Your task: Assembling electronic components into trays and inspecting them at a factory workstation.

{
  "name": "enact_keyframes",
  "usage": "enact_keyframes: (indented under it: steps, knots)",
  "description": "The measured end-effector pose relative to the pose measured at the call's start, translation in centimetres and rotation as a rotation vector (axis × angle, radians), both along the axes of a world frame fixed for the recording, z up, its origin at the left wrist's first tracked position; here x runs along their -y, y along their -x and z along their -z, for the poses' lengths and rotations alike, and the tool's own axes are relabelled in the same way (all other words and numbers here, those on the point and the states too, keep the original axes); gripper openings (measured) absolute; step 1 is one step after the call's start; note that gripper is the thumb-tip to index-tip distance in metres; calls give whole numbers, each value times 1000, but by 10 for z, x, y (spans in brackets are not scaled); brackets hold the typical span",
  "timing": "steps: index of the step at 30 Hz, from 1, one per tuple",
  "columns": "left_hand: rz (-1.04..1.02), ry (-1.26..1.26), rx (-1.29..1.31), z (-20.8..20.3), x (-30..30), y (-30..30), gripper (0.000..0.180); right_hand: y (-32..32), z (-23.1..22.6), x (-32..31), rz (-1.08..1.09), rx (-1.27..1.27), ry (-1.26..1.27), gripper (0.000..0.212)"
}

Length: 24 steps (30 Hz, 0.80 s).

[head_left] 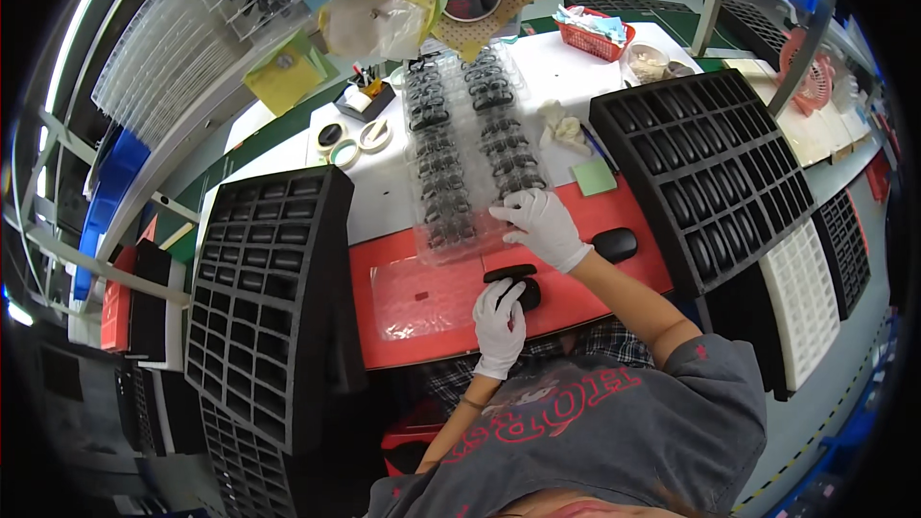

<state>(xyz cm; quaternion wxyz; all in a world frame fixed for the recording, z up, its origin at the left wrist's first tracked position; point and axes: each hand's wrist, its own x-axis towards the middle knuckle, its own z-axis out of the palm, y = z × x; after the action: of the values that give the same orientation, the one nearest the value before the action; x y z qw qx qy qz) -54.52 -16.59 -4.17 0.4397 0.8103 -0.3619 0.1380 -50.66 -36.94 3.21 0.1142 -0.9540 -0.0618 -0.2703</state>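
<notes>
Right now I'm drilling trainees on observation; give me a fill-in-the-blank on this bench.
1. Both hands wear ____ gloves.
2. The left hand rests on a ____ oval part.
3. The right hand touches the clear blister tray, which lies partly on a ____ mat.
4. The green sticky pad lies to the ____ of that tray.

Missing: white; black; red; right

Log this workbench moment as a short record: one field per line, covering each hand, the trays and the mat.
left hand: left hand, white glove, rests on a black oval part
right hand: right hand, white glove, fingertips on the near end of the clear blister tray
clear tray contents: rows of small dark parts
work surface: red mat
loose part: second black oval part on the mat, right of the forearm
side trays: black compartment tray at left, another at right
</notes>
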Motion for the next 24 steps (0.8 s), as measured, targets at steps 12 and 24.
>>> enact_keyframes:
  steps: [12, 24]
  knots:
    - [-1, 66, 23, 8, 5, 0, 34, 68, -121, 46, -2, 218, -135, 20]
    - [-49, 65, 103, 9, -1, 6, 34, 257, -291, 90, 250, 666, -306, 17]
